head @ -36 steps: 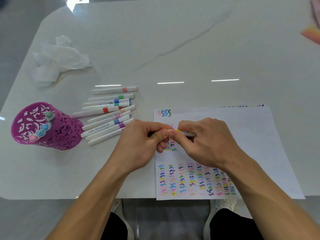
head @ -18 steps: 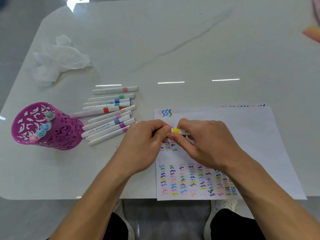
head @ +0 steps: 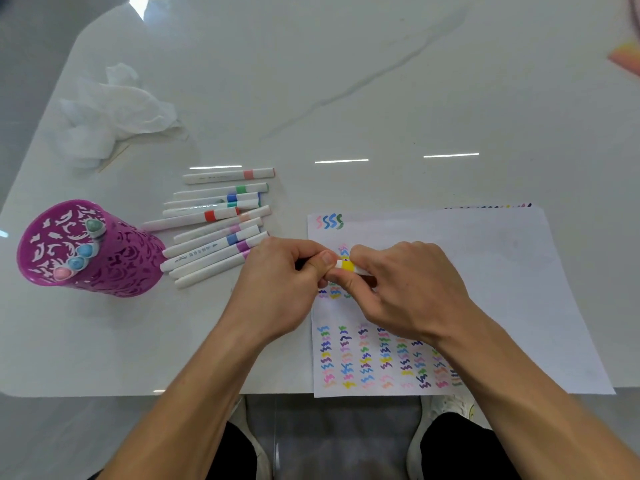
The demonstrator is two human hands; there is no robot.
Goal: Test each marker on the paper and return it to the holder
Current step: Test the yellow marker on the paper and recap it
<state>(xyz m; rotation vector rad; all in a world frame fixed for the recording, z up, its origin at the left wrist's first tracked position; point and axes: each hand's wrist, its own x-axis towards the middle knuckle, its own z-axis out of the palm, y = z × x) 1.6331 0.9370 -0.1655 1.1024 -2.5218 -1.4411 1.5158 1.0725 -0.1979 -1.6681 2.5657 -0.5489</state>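
— How many markers does the person have out?

— One yellow-banded marker [head: 347,265], held over the upper left part of the paper [head: 502,271]. The left hand [head: 277,289] pinches its left end between thumb and curled fingers, and the right hand [head: 408,289] pinches the barrel just right of the yellow band. Whether the cap is on cannot be told.

— And the rest?

— About ten loose markers [head: 214,216] lie side by side left of the paper, the nearest just beside the left hand. Four capped markers [head: 85,251] stand in the one purple holder [head: 114,268]. One crumpled tissue [head: 114,112] sits further back.

— How close are the edges?

— The paper's near edge lies at the near edge of the table [head: 346,98]. The rim of a second sheet [head: 485,206] peeks out behind it. The holder stands near the left edge. The widest bare stretch lies beyond the paper, towards the far side
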